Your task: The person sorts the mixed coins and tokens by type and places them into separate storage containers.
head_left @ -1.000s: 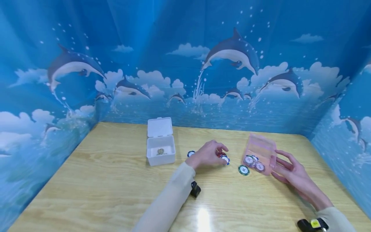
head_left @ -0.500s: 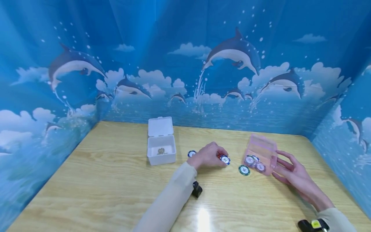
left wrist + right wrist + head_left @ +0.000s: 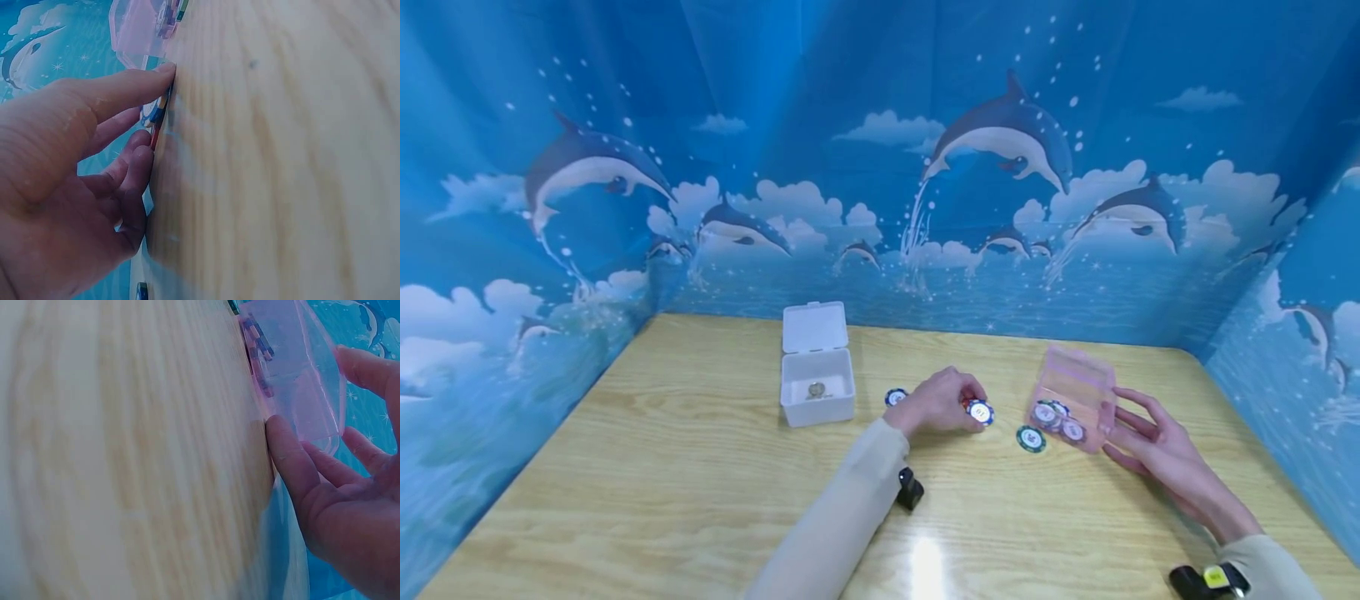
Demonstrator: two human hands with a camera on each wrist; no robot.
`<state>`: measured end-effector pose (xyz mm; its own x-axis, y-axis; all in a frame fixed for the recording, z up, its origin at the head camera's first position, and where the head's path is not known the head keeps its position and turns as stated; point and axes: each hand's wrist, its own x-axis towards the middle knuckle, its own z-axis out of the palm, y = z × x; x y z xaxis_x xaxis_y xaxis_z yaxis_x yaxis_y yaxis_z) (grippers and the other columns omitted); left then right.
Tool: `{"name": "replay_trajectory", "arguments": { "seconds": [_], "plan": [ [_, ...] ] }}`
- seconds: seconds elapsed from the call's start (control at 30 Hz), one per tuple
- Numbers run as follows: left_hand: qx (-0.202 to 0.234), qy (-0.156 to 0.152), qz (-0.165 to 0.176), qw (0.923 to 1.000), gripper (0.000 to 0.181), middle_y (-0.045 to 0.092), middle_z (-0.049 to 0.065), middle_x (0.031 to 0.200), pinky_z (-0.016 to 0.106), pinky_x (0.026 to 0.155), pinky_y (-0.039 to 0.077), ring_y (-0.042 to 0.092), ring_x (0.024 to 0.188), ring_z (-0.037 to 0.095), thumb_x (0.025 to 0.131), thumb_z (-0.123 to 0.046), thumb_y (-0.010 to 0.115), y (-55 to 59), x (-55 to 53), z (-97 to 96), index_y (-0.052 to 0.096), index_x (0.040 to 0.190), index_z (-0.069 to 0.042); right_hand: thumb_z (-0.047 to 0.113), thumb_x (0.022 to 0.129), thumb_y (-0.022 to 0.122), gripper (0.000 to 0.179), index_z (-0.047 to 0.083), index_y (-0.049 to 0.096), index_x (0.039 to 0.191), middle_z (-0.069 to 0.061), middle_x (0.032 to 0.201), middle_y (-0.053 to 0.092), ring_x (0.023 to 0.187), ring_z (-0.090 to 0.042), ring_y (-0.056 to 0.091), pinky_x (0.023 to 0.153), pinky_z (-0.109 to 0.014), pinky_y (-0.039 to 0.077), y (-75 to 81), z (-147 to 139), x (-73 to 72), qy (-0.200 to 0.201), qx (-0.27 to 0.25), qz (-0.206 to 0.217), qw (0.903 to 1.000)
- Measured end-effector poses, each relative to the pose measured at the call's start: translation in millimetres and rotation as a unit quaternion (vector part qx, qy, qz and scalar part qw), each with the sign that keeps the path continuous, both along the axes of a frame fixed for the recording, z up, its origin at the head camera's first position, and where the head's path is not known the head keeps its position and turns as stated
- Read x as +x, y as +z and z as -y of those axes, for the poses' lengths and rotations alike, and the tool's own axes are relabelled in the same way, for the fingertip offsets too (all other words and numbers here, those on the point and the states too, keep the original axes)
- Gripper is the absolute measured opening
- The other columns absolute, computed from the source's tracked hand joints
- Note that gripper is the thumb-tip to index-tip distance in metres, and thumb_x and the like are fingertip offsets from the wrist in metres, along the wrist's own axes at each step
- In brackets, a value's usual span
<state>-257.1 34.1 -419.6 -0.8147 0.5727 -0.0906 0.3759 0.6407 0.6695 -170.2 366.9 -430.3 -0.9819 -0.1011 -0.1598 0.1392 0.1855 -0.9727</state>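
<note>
My left hand [image 3: 936, 402] pinches a blue-and-white poker chip [image 3: 980, 412] at the table's middle. A red chip [image 3: 967, 402] shows just behind it, partly hidden by the fingers. The left wrist view has thumb and fingers close around the chips' edge. My right hand [image 3: 1168, 457] holds the right end of a translucent pink plastic box [image 3: 1078, 377], digits spread about that end. Several poker chips [image 3: 1047, 415] lie inside the box. A green-edged chip [image 3: 1031, 438] lies on the table by its left side. Another blue-edged chip [image 3: 895, 397] lies left of my left hand, partly covered.
A small white box [image 3: 814, 413], lid raised, stands farther left with a few coins [image 3: 816, 389] inside. The wooden table [image 3: 647, 467] meets a blue dolphin-print curtain [image 3: 820, 192] along its back edge.
The blue chip at my left fingertips now shows its face more fully and has shifted slightly. My left fingers have closed in on it. My right hand and the pink box stay put.
</note>
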Motion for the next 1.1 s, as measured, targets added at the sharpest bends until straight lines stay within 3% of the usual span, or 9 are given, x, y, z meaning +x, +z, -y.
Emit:
{"name": "replay_trajectory", "arguments": {
  "seconds": [0.3,0.63,0.83,1.1],
  "plan": [
    [0.034,-0.001,0.041,0.9986,0.04,0.062,-0.004,0.101,0.022,0.083,0.05,0.058,0.09,0.008,0.082,-0.021,0.087,-0.5,0.3,5.8,0.063,0.114,-0.021,0.019,0.103,0.062,0.073,0.021,0.019,0.161,-0.034,0.16,0.013,0.107,0.01,0.062,0.09,-0.023,0.06,1.4,0.4,-1.5,0.002,0.006,0.004,1.0],
    [0.019,-0.078,0.064,0.9947,0.053,0.065,-0.004,0.101,0.017,0.078,0.049,0.057,0.088,0.006,0.081,-0.008,0.082,4.7,-4.4,15.3,0.067,0.132,-0.015,0.02,0.104,0.061,0.069,0.023,0.021,0.16,-0.035,0.162,0.011,0.106,0.012,0.061,0.09,-0.023,0.06,2.0,1.2,-0.9,-0.001,0.009,0.006,0.9999],
    [0.012,-0.076,0.067,0.9948,0.052,0.067,-0.007,0.108,0.016,0.082,0.049,0.057,0.092,0.003,0.083,-0.011,0.082,3.3,-5.6,16.2,0.068,0.133,-0.018,0.018,0.104,0.062,0.069,0.022,0.021,0.16,-0.035,0.16,0.015,0.106,0.011,0.062,0.089,-0.023,0.06,1.8,0.9,-1.3,-0.001,0.006,0.0,1.0],
    [0.017,-0.073,0.066,0.995,0.05,0.066,-0.007,0.106,0.016,0.082,0.049,0.057,0.092,0.004,0.084,-0.014,0.082,2.2,-5.6,16.1,0.068,0.133,-0.017,0.019,0.104,0.062,0.07,0.022,0.021,0.16,-0.033,0.16,0.016,0.106,0.011,0.062,0.089,-0.023,0.06,2.3,0.7,-1.3,-0.002,0.006,0.005,1.0]
  ]
}}
